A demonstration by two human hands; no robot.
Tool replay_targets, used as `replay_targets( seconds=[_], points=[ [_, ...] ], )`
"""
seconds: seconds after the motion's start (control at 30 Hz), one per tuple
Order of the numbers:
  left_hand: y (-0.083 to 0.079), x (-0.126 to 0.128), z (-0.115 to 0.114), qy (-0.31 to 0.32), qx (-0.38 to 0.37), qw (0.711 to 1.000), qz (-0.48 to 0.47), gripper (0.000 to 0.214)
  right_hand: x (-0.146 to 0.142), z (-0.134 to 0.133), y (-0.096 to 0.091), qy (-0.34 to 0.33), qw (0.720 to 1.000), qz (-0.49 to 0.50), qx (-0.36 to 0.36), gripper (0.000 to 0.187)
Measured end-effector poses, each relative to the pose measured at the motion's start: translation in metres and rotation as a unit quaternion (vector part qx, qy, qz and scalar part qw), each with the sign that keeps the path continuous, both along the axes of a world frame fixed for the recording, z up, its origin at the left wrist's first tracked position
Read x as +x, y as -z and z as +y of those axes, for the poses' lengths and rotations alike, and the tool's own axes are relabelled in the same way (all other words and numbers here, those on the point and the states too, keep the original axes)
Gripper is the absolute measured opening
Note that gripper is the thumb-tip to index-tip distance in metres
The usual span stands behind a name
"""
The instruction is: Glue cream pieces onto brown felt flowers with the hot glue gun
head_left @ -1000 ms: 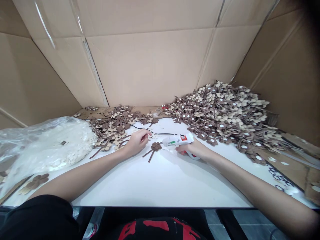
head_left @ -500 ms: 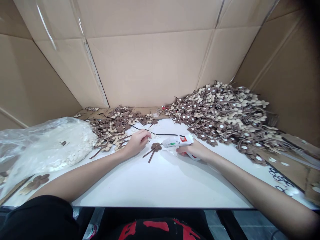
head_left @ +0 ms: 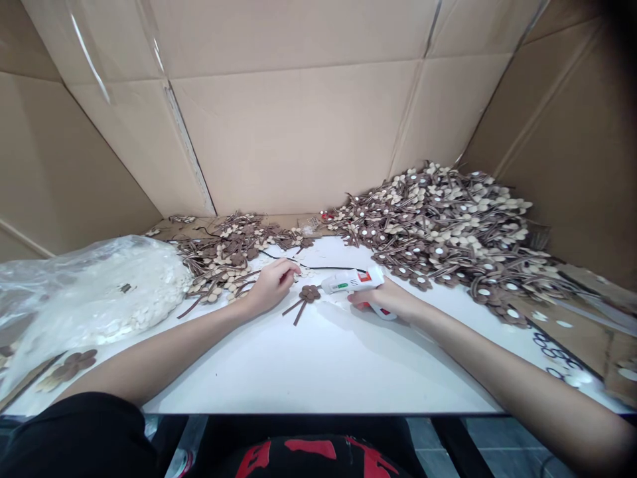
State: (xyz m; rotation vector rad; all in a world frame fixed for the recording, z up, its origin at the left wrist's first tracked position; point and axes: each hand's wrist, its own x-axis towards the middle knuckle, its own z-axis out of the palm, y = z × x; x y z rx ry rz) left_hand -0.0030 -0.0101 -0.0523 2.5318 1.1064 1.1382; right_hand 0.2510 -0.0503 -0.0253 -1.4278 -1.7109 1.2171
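A brown felt flower [head_left: 309, 293] with two dark strips trailing from it lies on the white table [head_left: 318, 358]. My right hand [head_left: 385, 297] grips a white glue gun [head_left: 351, 281] whose nozzle points at the flower. My left hand [head_left: 271, 282] rests just left of the flower, fingers pinched together at small pale discs [head_left: 304, 271]; what they hold is too small to make out.
A large heap of finished brown and cream flowers [head_left: 448, 226] fills the right rear. A smaller heap [head_left: 223, 255] lies at the left rear. A clear bag of pale discs [head_left: 99, 292] sits at the left. Cardboard walls [head_left: 298, 133] enclose the table. The gun's black cord [head_left: 323, 267] runs behind.
The glue gun's nozzle has shifted slightly left, closer to the flower. My left hand has stayed pinched in place.
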Motion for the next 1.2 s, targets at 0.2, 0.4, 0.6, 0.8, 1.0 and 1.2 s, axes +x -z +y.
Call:
replay_targets(
  seconds=[0.2,0.4,0.6,0.8,1.0,1.2],
  points=[
    [0.001,0.000,0.001,0.014,-0.012,1.000,-0.011,0.023,0.000,-0.001,-0.003,0.023,1.000,-0.007,-0.020,0.009],
    [-0.001,0.000,0.001,0.016,-0.079,0.996,-0.045,0.016,0.001,-0.001,0.000,0.033,0.999,0.004,-0.026,0.009],
    [0.000,-0.001,0.003,0.010,-0.142,0.986,-0.085,0.017,0.000,-0.002,-0.002,0.036,0.999,0.017,-0.025,0.009],
    [-0.001,0.007,-0.003,-0.011,-0.203,0.974,-0.098,0.020,-0.001,-0.002,-0.003,0.042,0.998,0.037,-0.031,0.009],
    [-0.001,0.012,-0.009,0.010,-0.244,0.959,-0.140,0.016,0.000,-0.001,-0.001,0.021,0.999,0.033,-0.016,0.008],
    [0.005,0.010,-0.005,0.031,-0.275,0.941,-0.192,0.017,0.001,-0.001,-0.001,0.021,0.999,0.024,-0.019,0.008]
  ],
)
